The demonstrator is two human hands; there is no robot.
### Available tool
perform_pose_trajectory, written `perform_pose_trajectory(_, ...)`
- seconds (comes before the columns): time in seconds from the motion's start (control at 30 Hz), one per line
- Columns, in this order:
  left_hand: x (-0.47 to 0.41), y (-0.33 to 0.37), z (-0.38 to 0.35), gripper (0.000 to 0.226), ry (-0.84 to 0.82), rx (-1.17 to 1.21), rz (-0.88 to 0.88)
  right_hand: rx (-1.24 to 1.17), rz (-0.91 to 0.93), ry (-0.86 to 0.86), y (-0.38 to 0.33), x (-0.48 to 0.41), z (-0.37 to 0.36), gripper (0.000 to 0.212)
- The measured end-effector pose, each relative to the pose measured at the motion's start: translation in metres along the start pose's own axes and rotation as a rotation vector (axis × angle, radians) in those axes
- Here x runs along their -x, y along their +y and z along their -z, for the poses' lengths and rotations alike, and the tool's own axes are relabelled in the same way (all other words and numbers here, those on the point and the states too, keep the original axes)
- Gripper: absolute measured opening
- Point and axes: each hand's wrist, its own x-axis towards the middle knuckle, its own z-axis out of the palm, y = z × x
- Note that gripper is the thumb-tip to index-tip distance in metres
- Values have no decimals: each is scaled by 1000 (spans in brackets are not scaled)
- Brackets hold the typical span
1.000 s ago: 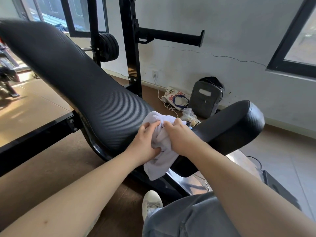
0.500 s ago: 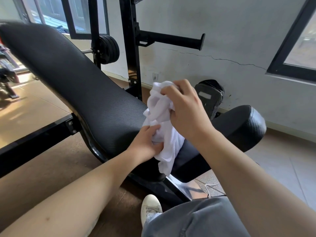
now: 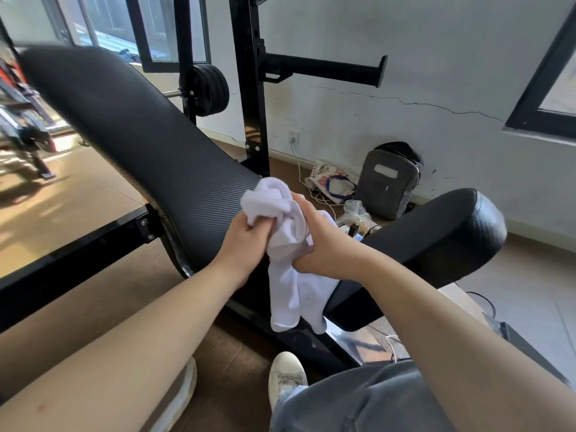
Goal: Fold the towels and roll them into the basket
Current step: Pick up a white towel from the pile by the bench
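towel (image 3: 285, 244): white, bunched at frame centre, tail hanging down over the gap between the bench pads
left hand (image 3: 246, 241): fingers curled into the upper bunch, gripping it
right hand (image 3: 324, 241): closed around the towel's middle from the right
bench (image 3: 149, 145): black, sloping from upper left to centre
bag (image 3: 386, 185): grey, against the wall, right of centre

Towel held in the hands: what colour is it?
The towel is plain white, no pattern; head view, gripped by left hand and right hand.
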Motion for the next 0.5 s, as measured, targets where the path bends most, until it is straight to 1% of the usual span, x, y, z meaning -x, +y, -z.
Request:
perform_pose_trajectory(0.07,-1,11,6,32,0,119,38,25,21,11,-3,2,-1,101)
perform_pose_trajectory(0.1,-2,15,9,34,-3,155,43,21,25,31,-5,2,-2,94)
perform_pose_trajectory(0.13,-2,19,12,33,-10,160,40,1,36,59,-5,0,-4,80)
perform_pose_trajectory(0.2,-1,22,18,31,-27,133,30,3,21,98,-6,-5,-7,43)
perform_pose_trajectory(0.23,1,23,20,29,-32,124,24,34,-4,100,-9,-7,-9,33)
perform_pose_trajectory(0.27,3,24,23,28,-25,121,15,65,-15,102,-12,-9,-10,31)
perform_pose_trajectory(0.33,7,28,28,22,26,116,-18,108,-16,122,-19,-10,-12,39)
perform_pose_trajectory(0.4,9,32,32,17,111,114,-24,91,-9,145,-30,-11,-14,45)
perform_pose_trajectory(0.47,11,36,38,8,221,112,33,-72,1,168,-40,-12,-17,51)
perform_pose_trajectory(0.5,11,37,43,6,243,125,43,-182,-21,171,-46,-11,-17,55)
